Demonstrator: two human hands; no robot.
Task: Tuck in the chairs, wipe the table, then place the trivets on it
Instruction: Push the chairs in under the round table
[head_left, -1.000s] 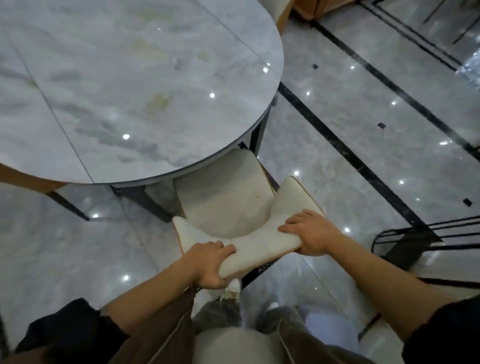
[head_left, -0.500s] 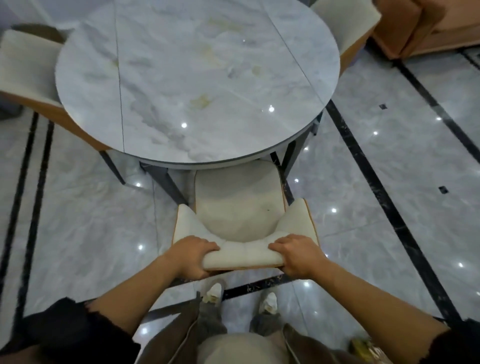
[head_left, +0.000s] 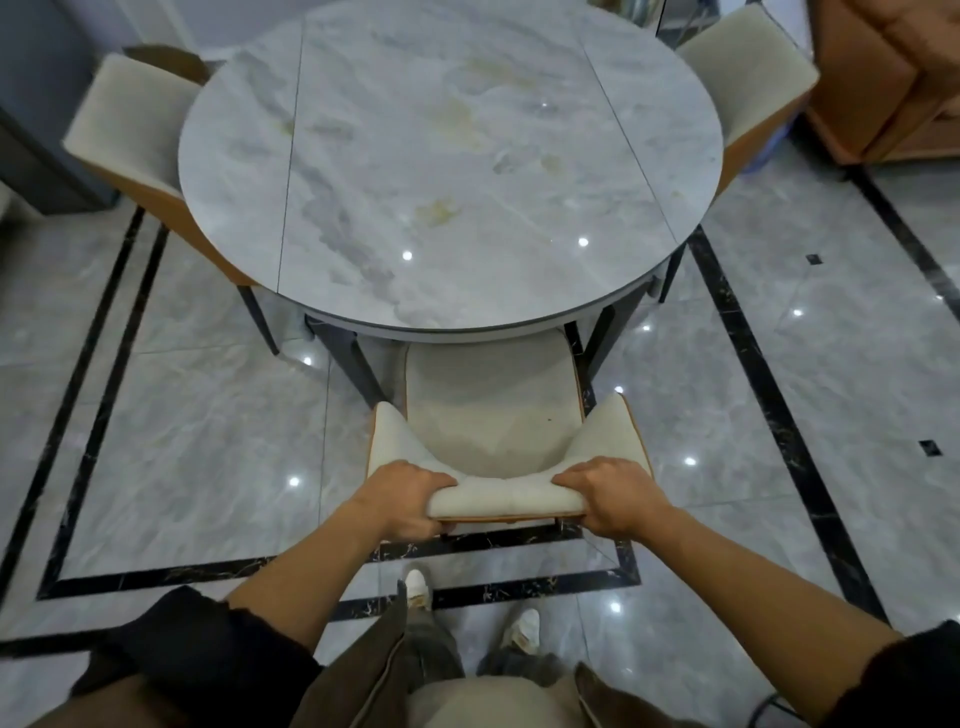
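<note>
The round, grey marble-look worktop (head_left: 452, 171) stands on dark legs over a glossy grey tiled floor (head_left: 182, 415) lined with black strips. Yellowish stains (head_left: 439, 212) mark its top, and 2 straight seams cross it. At its far sides sit a left chair (head_left: 124, 130) and a right chair (head_left: 748, 78), the latter near an orange sofa (head_left: 883, 78). The near chair (head_left: 493, 415), cream with an orange edge, has the front of its seat under the worktop's rim. The left hand (head_left: 410, 499) and right hand (head_left: 610, 496) are apart, each clamped on its curved backrest (head_left: 509, 496).
</note>
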